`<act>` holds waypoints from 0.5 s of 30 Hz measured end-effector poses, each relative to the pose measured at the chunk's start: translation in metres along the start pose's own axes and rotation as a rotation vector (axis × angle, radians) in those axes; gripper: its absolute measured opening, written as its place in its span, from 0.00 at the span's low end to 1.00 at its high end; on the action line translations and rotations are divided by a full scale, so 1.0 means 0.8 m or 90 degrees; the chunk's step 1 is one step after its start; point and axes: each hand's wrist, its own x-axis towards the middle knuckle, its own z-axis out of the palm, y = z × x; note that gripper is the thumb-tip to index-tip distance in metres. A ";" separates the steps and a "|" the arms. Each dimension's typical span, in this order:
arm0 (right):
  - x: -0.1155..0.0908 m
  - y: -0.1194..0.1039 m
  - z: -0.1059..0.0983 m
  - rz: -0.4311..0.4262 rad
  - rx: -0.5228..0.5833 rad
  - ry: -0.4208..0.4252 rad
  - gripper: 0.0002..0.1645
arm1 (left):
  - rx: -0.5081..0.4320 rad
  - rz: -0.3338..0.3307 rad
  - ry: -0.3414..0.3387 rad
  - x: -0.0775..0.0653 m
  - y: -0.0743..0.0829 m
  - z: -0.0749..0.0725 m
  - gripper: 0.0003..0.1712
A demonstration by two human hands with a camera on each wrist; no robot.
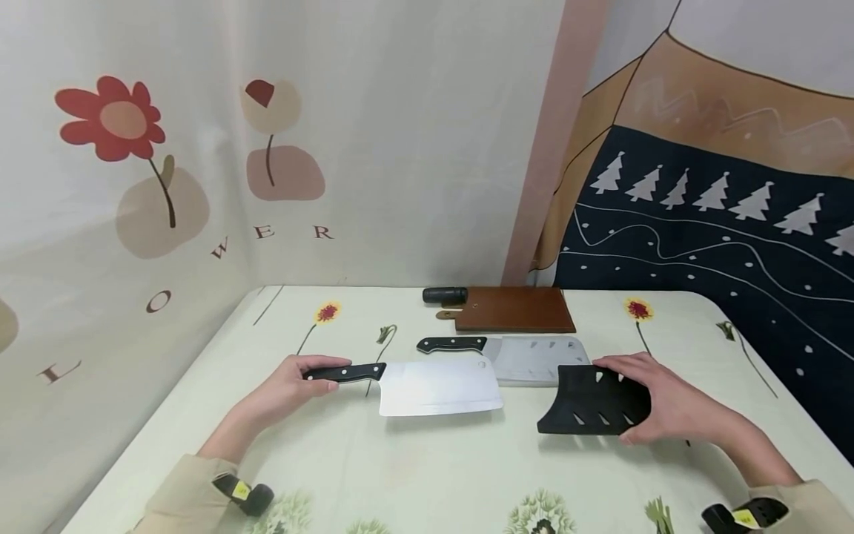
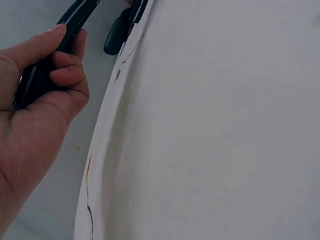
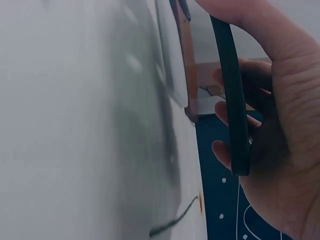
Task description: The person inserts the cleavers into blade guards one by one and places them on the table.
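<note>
- Two hands are hovering well apart over the table (image 1: 427,467), each gripping its own thing.
- Toward the table's left edge, the left hand (image 1: 285,391) is pinching a black, riveted handle, its thumb lying along the near side and its fingers curling round the far side.
- From that grip a cleaver (image 1: 437,389) is extending toward the right edge, its broad blade hanging above the table and casting a soft shadow.
- By the far edge a black cylinder (image 1: 445,296) is lying just beside the left end of the board; whether they are touching, one cannot tell.
- Nearer the hands, a second knife (image 1: 503,356) is lying with its handle pointing toward the left edge and its pale blade part showing slot-like marks.
- Along the far edge a brown board (image 1: 517,311) is lying flat.
- Right of the cleaver and apart from it, a slotted black piece (image 1: 583,406) is hanging above the table.
- Toward the right edge, the right hand (image 1: 670,400) is clamping that piece's right end between thumb and fingers.
</note>
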 end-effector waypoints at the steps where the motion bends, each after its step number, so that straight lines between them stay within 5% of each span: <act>1: 0.002 -0.002 0.001 -0.001 0.005 0.001 0.62 | -0.005 0.000 -0.005 0.002 0.001 0.002 0.24; 7: 0.009 -0.009 0.005 -0.004 0.026 0.002 0.61 | -0.011 0.006 -0.010 0.012 0.007 0.016 0.24; 15: 0.016 -0.014 0.010 -0.020 0.042 0.007 0.61 | -0.018 0.026 0.038 0.022 0.014 0.028 0.24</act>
